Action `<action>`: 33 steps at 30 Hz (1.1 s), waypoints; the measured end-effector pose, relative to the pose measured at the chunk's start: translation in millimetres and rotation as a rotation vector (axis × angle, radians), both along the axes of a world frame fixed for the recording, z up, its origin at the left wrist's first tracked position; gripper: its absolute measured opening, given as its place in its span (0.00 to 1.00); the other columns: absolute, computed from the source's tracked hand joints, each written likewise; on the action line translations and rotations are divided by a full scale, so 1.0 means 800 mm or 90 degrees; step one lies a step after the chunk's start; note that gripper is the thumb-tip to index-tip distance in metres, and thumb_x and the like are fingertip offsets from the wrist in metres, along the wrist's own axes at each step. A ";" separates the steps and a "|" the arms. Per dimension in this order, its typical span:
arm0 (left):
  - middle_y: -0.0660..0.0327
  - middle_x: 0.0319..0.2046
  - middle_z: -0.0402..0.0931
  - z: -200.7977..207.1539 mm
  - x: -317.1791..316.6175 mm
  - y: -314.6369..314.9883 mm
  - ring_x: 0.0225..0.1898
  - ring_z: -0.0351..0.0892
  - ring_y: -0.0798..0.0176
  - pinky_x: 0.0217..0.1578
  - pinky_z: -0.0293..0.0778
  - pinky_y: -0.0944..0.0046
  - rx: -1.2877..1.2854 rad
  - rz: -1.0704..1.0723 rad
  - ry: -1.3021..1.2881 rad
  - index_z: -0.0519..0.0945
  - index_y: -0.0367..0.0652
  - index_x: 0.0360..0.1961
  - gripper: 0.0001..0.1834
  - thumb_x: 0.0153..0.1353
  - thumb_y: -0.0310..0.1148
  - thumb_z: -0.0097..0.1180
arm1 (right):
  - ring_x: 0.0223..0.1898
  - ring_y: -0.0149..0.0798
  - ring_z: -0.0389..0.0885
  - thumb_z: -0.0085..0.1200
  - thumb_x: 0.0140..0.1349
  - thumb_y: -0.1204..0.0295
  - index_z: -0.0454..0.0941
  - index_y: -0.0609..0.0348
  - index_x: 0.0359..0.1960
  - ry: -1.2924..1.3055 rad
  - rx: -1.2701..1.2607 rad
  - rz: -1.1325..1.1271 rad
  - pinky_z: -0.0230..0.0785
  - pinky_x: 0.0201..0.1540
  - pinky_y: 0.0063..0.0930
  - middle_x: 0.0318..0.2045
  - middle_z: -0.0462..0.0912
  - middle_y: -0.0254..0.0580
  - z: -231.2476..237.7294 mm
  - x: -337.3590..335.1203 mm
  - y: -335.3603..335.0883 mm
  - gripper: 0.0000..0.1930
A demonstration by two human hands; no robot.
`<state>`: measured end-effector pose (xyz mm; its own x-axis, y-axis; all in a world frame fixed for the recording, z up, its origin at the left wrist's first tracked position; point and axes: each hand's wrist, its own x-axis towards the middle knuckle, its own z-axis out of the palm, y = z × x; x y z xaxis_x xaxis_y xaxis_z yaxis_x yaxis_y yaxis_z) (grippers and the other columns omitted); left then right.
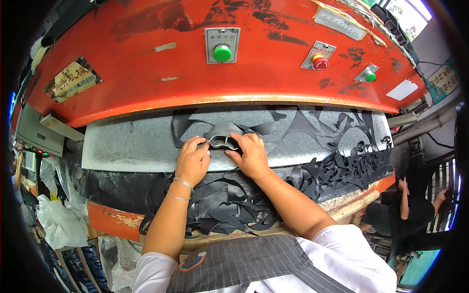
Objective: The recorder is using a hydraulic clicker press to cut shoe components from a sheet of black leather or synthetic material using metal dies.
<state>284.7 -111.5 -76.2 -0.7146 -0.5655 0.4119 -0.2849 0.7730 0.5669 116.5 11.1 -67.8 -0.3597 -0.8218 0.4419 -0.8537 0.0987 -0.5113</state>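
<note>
A small curved metal cutting die [224, 146], open in the middle with a crossbar, lies on a piece of dark sheet material [221, 129]. My left hand [191, 162] holds its left end between thumb and fingertips. On the opposite end, my right hand [251, 156] grips it the same way, thumb toward me. Beneath them stretches a pale grey cutting pad [122, 146], worn and scuffed. Dark offcuts [303, 126] with curved cutouts are spread over the pad to the right and behind the die.
Above the pad hangs a red press head [146, 63] with a green button [222, 53] and a red stop button [320, 62]. Tangled black scraps [327, 171] cover the front ledge at right; more scraps [234, 207] lie below my wrists. Another person [405, 210] is at far right.
</note>
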 end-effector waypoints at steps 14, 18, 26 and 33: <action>0.56 0.31 0.78 0.172 -0.019 0.065 0.37 0.76 0.53 0.41 0.72 0.60 -0.029 0.005 0.258 0.83 0.38 0.35 0.05 0.58 0.25 0.58 | 0.69 0.47 0.57 0.48 0.70 0.64 0.57 0.70 0.67 -0.151 -0.620 -0.321 0.49 0.70 0.39 0.66 0.61 0.54 0.182 -0.174 0.142 0.29; 0.58 0.23 0.70 0.233 -0.069 0.090 0.28 0.69 0.53 0.30 0.66 0.57 -0.369 -0.019 0.281 0.78 0.41 0.23 0.06 0.57 0.26 0.58 | 0.74 0.54 0.41 0.32 0.73 0.49 0.47 0.73 0.70 0.064 -0.584 -0.559 0.34 0.73 0.42 0.72 0.44 0.64 0.235 -0.320 0.189 0.38; 0.53 0.22 0.67 0.151 0.073 0.172 0.27 0.71 0.48 0.29 0.68 0.51 -0.019 -0.065 -0.076 0.73 0.41 0.19 0.16 0.61 0.37 0.57 | 0.75 0.46 0.42 0.46 0.71 0.64 0.43 0.67 0.72 -0.026 -0.459 -0.344 0.35 0.73 0.39 0.73 0.44 0.54 0.177 -0.213 0.270 0.35; 0.60 0.27 0.75 0.062 0.181 0.286 0.37 0.76 0.52 0.42 0.73 0.55 0.097 0.012 -0.124 0.82 0.45 0.25 0.09 0.58 0.36 0.58 | 0.55 0.40 0.74 0.58 0.59 0.73 0.71 0.60 0.59 -0.144 -0.235 -0.089 0.65 0.57 0.35 0.55 0.75 0.45 0.114 -0.055 0.238 0.25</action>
<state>429.7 117.1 -26.4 -0.7608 -0.6247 0.1757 -0.4143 0.6759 0.6096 72.7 201.4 23.8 -0.5776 -0.5604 0.5936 -0.7079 -0.0183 -0.7060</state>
